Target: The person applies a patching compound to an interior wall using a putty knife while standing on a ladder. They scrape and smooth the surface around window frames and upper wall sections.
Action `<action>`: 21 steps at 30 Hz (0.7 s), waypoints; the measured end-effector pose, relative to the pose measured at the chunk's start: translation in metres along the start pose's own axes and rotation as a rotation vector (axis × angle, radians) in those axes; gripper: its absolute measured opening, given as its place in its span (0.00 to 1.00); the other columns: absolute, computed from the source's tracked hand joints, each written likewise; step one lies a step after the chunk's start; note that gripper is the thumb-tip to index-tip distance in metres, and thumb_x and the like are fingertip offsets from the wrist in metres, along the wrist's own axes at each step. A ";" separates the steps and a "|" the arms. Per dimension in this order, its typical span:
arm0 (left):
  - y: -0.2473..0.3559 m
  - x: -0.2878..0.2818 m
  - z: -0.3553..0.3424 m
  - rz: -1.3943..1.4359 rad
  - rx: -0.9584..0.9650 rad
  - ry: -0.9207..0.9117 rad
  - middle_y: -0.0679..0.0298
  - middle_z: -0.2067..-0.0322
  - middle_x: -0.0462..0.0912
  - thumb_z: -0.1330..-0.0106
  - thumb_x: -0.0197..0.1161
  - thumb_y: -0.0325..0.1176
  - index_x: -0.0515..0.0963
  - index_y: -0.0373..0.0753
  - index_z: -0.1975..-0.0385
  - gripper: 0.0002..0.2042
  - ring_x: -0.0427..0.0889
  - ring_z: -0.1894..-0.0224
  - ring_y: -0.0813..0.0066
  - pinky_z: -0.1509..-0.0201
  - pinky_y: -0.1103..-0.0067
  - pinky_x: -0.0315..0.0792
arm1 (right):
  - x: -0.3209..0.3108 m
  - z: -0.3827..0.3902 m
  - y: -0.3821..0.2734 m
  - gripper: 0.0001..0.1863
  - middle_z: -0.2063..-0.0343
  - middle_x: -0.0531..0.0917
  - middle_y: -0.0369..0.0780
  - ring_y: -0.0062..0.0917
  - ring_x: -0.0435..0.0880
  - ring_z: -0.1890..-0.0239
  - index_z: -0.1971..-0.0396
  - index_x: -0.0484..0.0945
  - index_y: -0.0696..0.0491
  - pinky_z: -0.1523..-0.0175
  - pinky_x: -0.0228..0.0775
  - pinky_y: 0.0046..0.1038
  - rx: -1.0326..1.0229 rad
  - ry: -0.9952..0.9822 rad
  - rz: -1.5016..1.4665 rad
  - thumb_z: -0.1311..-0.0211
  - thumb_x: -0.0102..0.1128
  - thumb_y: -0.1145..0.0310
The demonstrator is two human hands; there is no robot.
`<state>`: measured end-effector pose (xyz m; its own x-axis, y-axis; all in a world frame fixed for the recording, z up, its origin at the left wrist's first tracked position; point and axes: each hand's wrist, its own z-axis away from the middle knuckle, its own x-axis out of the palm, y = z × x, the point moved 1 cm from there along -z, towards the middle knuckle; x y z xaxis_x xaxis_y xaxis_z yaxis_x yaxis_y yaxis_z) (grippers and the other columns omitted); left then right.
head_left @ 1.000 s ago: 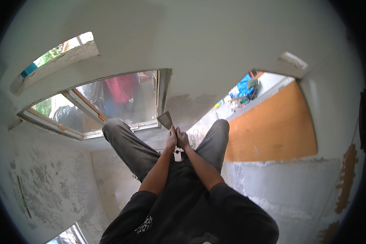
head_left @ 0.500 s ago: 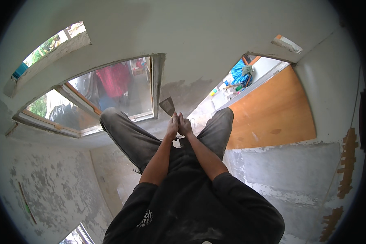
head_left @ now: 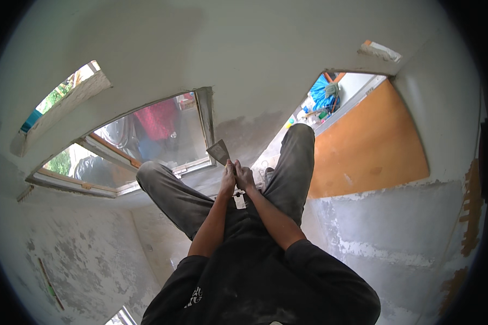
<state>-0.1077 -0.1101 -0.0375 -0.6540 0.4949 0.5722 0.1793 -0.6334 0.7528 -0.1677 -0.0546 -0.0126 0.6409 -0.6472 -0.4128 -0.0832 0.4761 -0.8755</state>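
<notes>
Centre: left hand (head_left: 227,177), right hand (head_left: 244,177), grip closed on scraper (head_left: 218,152); its edge overlaps window frame (head_left: 206,116); broad wall (head_left: 255,49) above.

I have both hands close together in front of my body: the left hand (head_left: 229,177) curled into a grip, the right hand (head_left: 244,177) just beside it, its fingers bent inward — whether gripping, I can't tell. My bare left forearm (head_left: 213,222) and right forearm (head_left: 272,214) converge toward the wrists — knees bent and spread.
</notes>
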 end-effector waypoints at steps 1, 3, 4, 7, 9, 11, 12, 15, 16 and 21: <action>-0.001 -0.002 0.001 0.011 -0.003 0.001 0.71 0.72 0.70 0.32 0.40 0.51 0.70 0.39 0.63 0.20 0.69 0.70 0.84 0.66 0.85 0.66 | 0.002 0.000 0.000 0.36 0.87 0.78 0.47 0.33 0.80 0.79 0.77 0.80 0.59 0.73 0.68 0.33 -0.023 0.012 -0.004 0.40 0.35 0.39; 0.000 -0.010 0.004 -0.051 0.013 -0.018 0.70 0.70 0.71 0.32 0.40 0.49 0.69 0.38 0.61 0.19 0.69 0.68 0.83 0.64 0.84 0.67 | 0.006 0.003 0.002 0.36 0.86 0.78 0.48 0.34 0.81 0.78 0.78 0.79 0.59 0.72 0.68 0.34 0.047 -0.045 -0.007 0.40 0.34 0.39; 0.004 -0.013 0.003 -0.076 0.033 -0.026 0.69 0.69 0.71 0.32 0.40 0.48 0.69 0.38 0.60 0.19 0.70 0.67 0.83 0.63 0.84 0.67 | 0.008 0.001 -0.002 0.37 0.85 0.78 0.49 0.35 0.81 0.77 0.78 0.79 0.59 0.71 0.68 0.34 0.070 -0.079 -0.004 0.40 0.34 0.39; 0.000 -0.003 0.002 -0.191 0.059 0.078 0.70 0.71 0.70 0.31 0.40 0.48 0.69 0.38 0.62 0.18 0.68 0.69 0.83 0.64 0.83 0.66 | 0.008 -0.007 0.014 0.37 0.86 0.78 0.49 0.35 0.81 0.77 0.80 0.78 0.59 0.71 0.68 0.34 0.048 -0.064 0.032 0.40 0.33 0.38; 0.003 -0.001 0.000 -0.256 0.114 0.119 0.70 0.76 0.69 0.31 0.40 0.48 0.69 0.38 0.71 0.19 0.66 0.73 0.82 0.67 0.82 0.64 | 0.011 -0.010 0.016 0.38 0.86 0.78 0.48 0.36 0.81 0.77 0.82 0.78 0.58 0.71 0.68 0.35 0.091 -0.102 -0.033 0.40 0.31 0.38; 0.010 -0.004 0.001 -0.366 0.148 0.131 0.70 0.78 0.68 0.32 0.41 0.49 0.69 0.38 0.74 0.20 0.65 0.74 0.82 0.69 0.82 0.63 | 0.017 -0.011 0.014 0.37 0.85 0.78 0.50 0.38 0.81 0.75 0.81 0.78 0.58 0.70 0.67 0.37 0.047 -0.104 -0.074 0.39 0.30 0.39; 0.010 -0.003 0.004 -0.386 0.173 0.194 0.70 0.80 0.67 0.32 0.42 0.50 0.69 0.38 0.77 0.21 0.64 0.75 0.82 0.70 0.82 0.62 | 0.022 -0.010 0.013 0.37 0.84 0.78 0.50 0.40 0.80 0.75 0.80 0.78 0.57 0.70 0.67 0.38 0.024 -0.076 -0.045 0.39 0.29 0.40; 0.002 0.005 -0.014 -0.515 0.344 0.278 0.66 0.81 0.71 0.33 0.43 0.49 0.70 0.34 0.76 0.22 0.68 0.76 0.79 0.72 0.79 0.65 | 0.039 -0.035 0.035 0.35 0.83 0.77 0.53 0.45 0.79 0.73 0.79 0.77 0.59 0.71 0.66 0.40 -0.036 0.007 0.057 0.38 0.32 0.42; 0.003 0.010 -0.018 -0.553 0.315 0.240 0.66 0.81 0.70 0.33 0.42 0.49 0.69 0.34 0.76 0.22 0.67 0.75 0.80 0.72 0.79 0.64 | 0.043 -0.040 0.041 0.34 0.83 0.77 0.53 0.45 0.79 0.73 0.79 0.77 0.59 0.71 0.66 0.40 -0.053 0.047 0.104 0.38 0.33 0.43; 0.022 -0.007 -0.043 -0.592 0.200 0.174 0.65 0.82 0.70 0.33 0.43 0.49 0.70 0.33 0.75 0.22 0.67 0.77 0.79 0.73 0.78 0.65 | 0.057 -0.045 0.004 0.33 0.84 0.77 0.52 0.43 0.80 0.75 0.81 0.76 0.61 0.75 0.63 0.40 0.100 0.191 -0.422 0.38 0.36 0.45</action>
<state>-0.1313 -0.1528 -0.0391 -0.7906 0.6123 -0.0063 -0.1255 -0.1519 0.9804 -0.1659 -0.1162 -0.0511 0.4502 -0.8899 -0.0729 0.2341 0.1964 -0.9522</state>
